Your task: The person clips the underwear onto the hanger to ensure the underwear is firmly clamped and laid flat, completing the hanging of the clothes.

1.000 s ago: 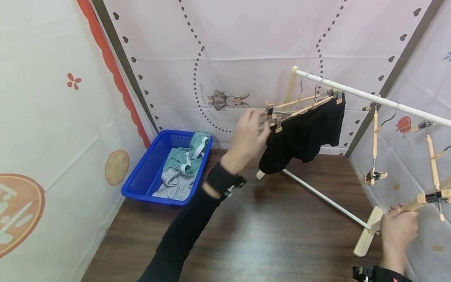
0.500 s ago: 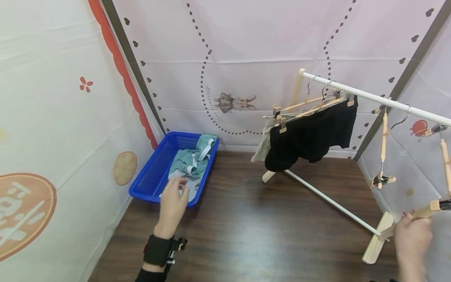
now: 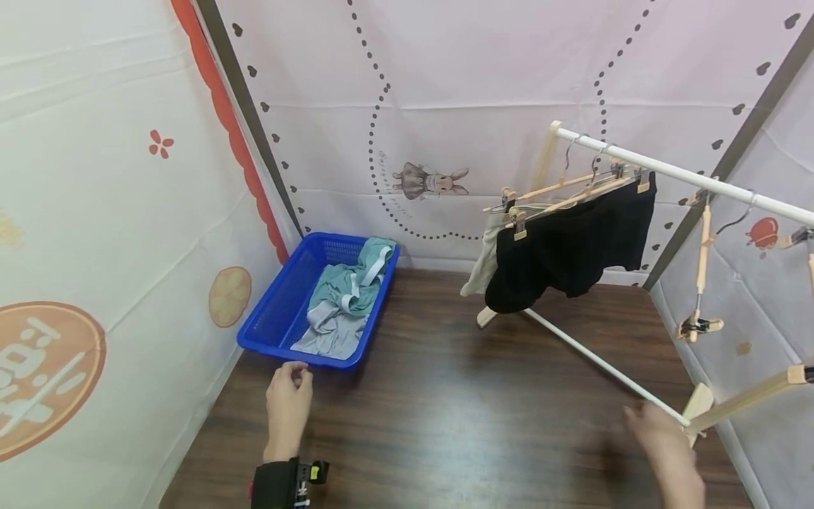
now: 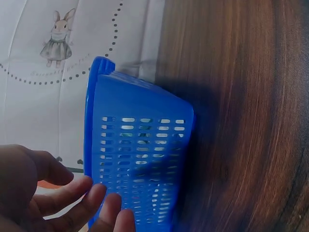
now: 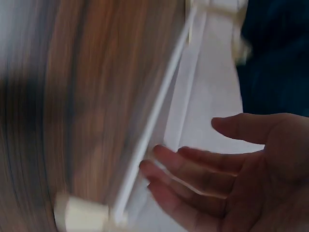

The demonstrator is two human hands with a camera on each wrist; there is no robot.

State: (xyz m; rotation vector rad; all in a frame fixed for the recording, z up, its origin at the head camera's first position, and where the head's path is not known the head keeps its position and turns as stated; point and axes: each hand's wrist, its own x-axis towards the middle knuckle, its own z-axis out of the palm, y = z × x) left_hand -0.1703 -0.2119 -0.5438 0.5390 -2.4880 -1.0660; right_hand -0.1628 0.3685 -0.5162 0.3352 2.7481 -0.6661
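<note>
right hand (image 3: 661,440) had released the wooden post (image 3: 744,401), fingers spread, left hand (image 3: 287,404) hung near the slotted basket (image 3: 272,311), fingers loosely curved

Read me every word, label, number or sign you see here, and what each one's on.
No text reads clearly.
Curved lettering below the rabbit print, on the back wall: too faint and small to read.
White marks on the orange disc: unclear whether writing.
Blue basket: no lettering visible.
</note>
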